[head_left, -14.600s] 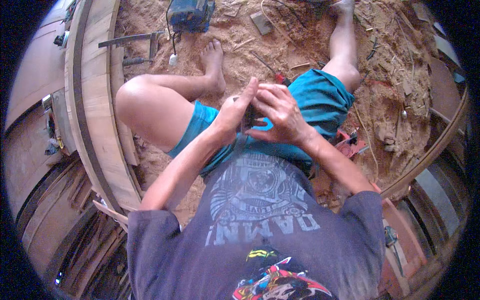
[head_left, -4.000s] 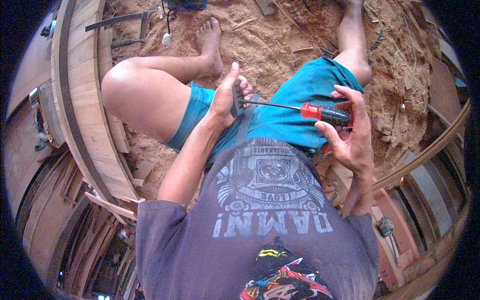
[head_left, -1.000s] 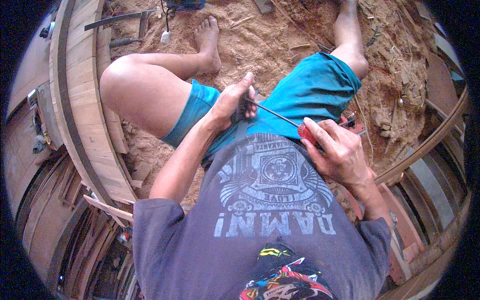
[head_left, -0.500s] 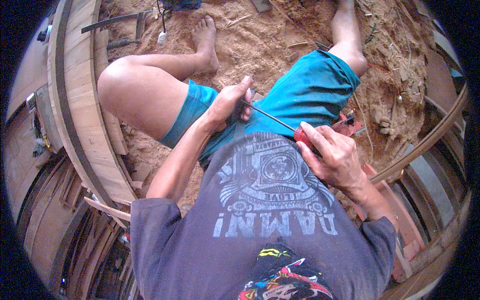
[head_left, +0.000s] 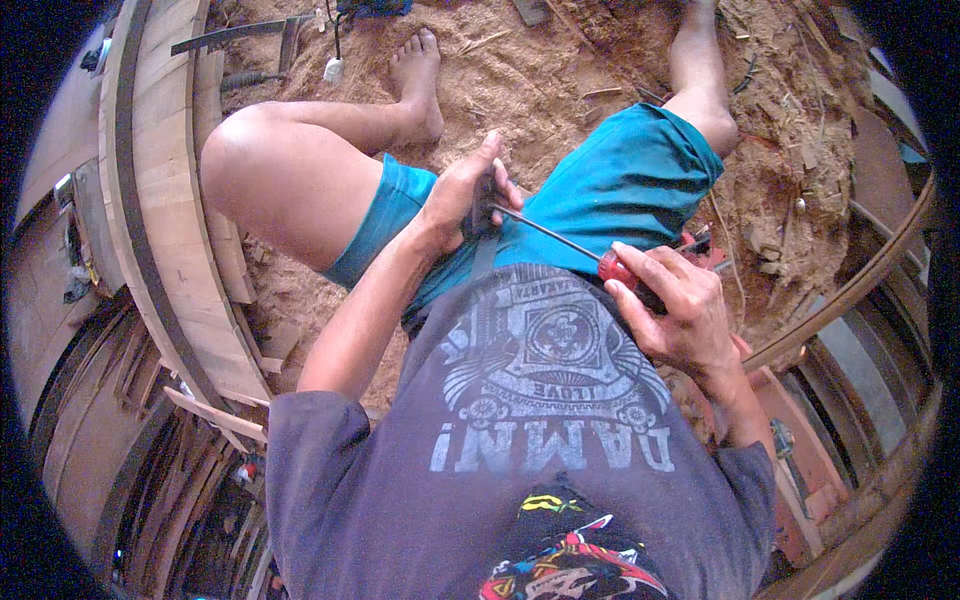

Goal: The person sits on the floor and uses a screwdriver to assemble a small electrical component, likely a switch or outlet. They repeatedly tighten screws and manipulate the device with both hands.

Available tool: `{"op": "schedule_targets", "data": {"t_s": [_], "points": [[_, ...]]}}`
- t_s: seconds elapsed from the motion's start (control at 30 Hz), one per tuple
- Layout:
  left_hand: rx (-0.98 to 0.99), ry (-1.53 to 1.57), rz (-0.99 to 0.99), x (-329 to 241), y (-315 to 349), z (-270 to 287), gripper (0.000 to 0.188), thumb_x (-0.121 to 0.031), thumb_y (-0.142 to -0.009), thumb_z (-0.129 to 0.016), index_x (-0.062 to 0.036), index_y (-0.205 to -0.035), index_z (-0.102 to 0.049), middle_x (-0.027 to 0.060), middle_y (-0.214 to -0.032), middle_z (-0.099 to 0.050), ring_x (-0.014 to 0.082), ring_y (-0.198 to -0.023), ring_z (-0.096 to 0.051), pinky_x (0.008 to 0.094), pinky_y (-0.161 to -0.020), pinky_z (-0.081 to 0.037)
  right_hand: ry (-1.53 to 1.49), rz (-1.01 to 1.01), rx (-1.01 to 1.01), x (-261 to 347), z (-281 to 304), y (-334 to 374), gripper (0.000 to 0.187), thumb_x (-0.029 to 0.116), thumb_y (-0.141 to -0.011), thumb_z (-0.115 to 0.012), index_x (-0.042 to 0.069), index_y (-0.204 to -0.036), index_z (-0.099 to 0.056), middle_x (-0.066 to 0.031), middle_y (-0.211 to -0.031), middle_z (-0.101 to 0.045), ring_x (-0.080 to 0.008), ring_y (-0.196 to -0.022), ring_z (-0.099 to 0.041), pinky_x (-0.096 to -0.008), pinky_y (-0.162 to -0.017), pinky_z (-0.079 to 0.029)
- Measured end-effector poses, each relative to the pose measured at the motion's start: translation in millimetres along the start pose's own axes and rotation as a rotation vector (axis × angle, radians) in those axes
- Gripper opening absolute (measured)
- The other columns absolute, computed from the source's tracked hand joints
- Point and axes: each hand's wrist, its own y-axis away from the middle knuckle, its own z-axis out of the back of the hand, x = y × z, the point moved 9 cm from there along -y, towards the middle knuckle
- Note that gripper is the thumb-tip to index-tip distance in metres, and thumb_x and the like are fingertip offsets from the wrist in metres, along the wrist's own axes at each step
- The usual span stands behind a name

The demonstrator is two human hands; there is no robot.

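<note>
My right hand is closed around the red handle of a screwdriver. Its thin metal shaft slants up and left across my lap to my left hand. In that hand's curled fingers sits a small dark object, and the screwdriver's tip meets it or lies right beside it. The fingers cover much of the object, so I cannot make out its kind. My left thumb sticks up, away from it. A dark strap-like strip runs down from the object over my teal shorts.
Sawdust and wood scraps cover the ground around my bare feet. Along my left stands a long pale plank; a dark metal bar lies near its far end. A curved wooden rail and a reddish frame are on the right.
The right hand and screwdriver have shifted slightly right and down. My left hand has turned a little, with the thumb more upright, and more of the dark object shows.
</note>
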Motion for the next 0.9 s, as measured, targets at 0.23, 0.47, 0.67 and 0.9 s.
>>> {"op": "schedule_targets", "data": {"t_s": [0.23,0.47,0.67,0.9], "points": [[0.032,0.057,0.006,-0.1,-8.7,2.9,0.062,-0.070,-0.105,-0.050,-0.0123,-0.086,-0.059,0.0132,-0.080,-0.073,0.0268,-0.074,-0.074,0.0317,-0.060,-0.051,0.040,0.021,-0.052,-8.7,-9.6,1.9,0.039,0.021,-0.089,-0.083,0.007,-0.123,-0.073,-0.0105,-0.090,-0.072,-0.0281,-0.072,-0.072,-0.0395,-0.062,-0.058],[0.022,0.060,0.027,1.8,-9.5,4.4,0.062,-0.070,-0.105,-0.050,-0.0126,-0.086,-0.060,0.0123,-0.079,-0.073,0.0262,-0.073,-0.074,0.0319,-0.059,-0.051,0.038,0.010,-0.051,-8.9,-11.3,1.9,0.039,0.021,-0.088,-0.083,0.008,-0.123,-0.073,-0.0104,-0.089,-0.072,-0.0282,-0.072,-0.072,-0.0393,-0.062,-0.058],[0.006,0.031,0.019,1.7,-8.6,4.4,0.061,-0.070,-0.105,-0.051,-0.0130,-0.086,-0.060,0.0106,-0.077,-0.072,0.0244,-0.072,-0.073,0.0318,-0.059,-0.051,0.039,0.007,-0.056,-8.8,-11.8,4.2,0.040,0.020,-0.088,-0.083,0.009,-0.125,-0.073,-0.0097,-0.092,-0.072,-0.0276,-0.074,-0.073,-0.0389,-0.063,-0.059],[-0.011,-0.008,0.000,-0.3,-15.4,6.4,0.061,-0.070,-0.105,-0.051,-0.0133,-0.085,-0.059,0.0107,-0.075,-0.071,0.0267,-0.068,-0.072,0.0322,-0.055,-0.052,0.184,0.044,-0.042,-3.1,-5.8,-5.4,0.041,0.018,-0.087,-0.083,0.013,-0.127,-0.073,-0.0059,-0.099,-0.069,-0.0251,-0.079,-0.072,-0.0376,-0.068,-0.059]]}}
